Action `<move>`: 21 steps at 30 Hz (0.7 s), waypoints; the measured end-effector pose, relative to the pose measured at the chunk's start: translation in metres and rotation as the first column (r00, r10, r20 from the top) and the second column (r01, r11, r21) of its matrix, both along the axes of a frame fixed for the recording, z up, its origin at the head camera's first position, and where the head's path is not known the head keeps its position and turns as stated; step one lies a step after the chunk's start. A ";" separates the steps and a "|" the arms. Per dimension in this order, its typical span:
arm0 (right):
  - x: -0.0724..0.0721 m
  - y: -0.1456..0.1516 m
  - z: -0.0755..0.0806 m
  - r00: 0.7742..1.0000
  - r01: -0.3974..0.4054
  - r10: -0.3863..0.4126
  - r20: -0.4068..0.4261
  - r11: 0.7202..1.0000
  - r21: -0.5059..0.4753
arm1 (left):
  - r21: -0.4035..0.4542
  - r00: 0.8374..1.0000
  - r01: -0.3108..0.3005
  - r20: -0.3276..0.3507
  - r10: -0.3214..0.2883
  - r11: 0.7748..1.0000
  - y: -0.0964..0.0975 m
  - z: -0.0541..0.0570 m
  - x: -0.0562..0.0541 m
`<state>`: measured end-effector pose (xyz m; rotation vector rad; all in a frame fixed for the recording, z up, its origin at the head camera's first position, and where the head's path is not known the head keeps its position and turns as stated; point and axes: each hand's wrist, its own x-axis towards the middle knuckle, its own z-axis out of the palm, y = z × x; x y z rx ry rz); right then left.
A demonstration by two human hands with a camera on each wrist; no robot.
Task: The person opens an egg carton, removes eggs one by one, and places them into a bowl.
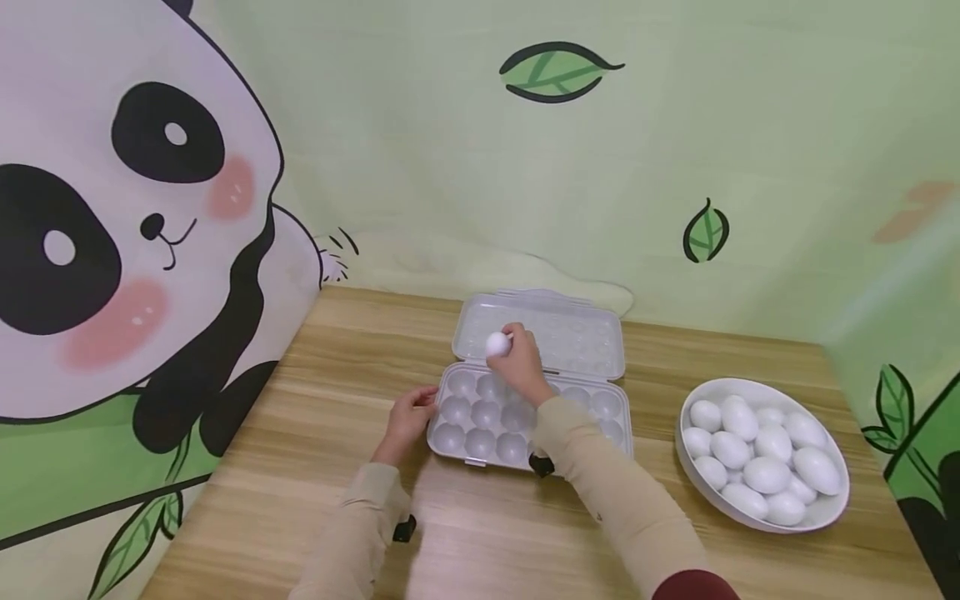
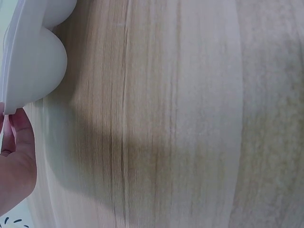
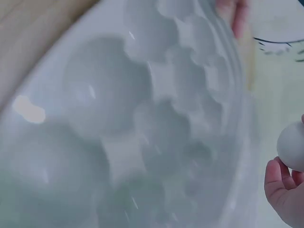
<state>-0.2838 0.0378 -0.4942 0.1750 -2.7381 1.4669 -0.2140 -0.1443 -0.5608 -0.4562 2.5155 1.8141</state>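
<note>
A white egg [image 1: 497, 344] is pinched in my right hand [image 1: 522, 371], held above the back row of a pale plastic egg carton [image 1: 480, 460]. The carton lies unfolded, its lid [image 1: 581, 342] laid back toward the wall. Hollow round cups show in its base; my right forearm hides some of them. With thumb and fingers, my left hand [image 1: 408, 423] grips the carton's left rim. The left wrist view shows that hand [image 2: 18, 166] at the rim, beside the rounded cup undersides. In the right wrist view the egg [image 3: 292, 147] sits between the fingertips, partly cut off by the frame.
To the right, a white oval bowl [image 1: 701, 492] holds several white eggs [image 1: 772, 442]. Everything stands on a wood-grain tabletop [image 1: 465, 533]. A green wall cloth [image 1: 420, 167] with leaves and a panda rises behind the table and along its sides.
</note>
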 end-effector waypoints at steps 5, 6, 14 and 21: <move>-0.006 0.034 0.024 1.000 -0.004 0.005 0.012 1.000 -0.018 | 0.016 1.000 0.001 -0.009 -0.001 1.000 -0.007 -0.012 -0.005; -0.006 0.041 0.029 1.000 -0.010 0.010 0.015 1.000 -0.023 | 0.036 0.998 0.012 -0.057 -0.010 0.999 -0.010 -0.020 -0.008; 0.001 0.107 0.074 0.999 -0.045 0.045 0.005 0.999 0.001 | 0.000 0.999 0.032 -0.002 -0.032 0.999 -0.004 -0.010 -0.005; 0.021 0.172 0.105 0.998 -0.056 0.059 -0.024 0.993 0.102 | 0.009 0.999 0.017 0.043 -0.017 1.000 0.002 0.001 -0.002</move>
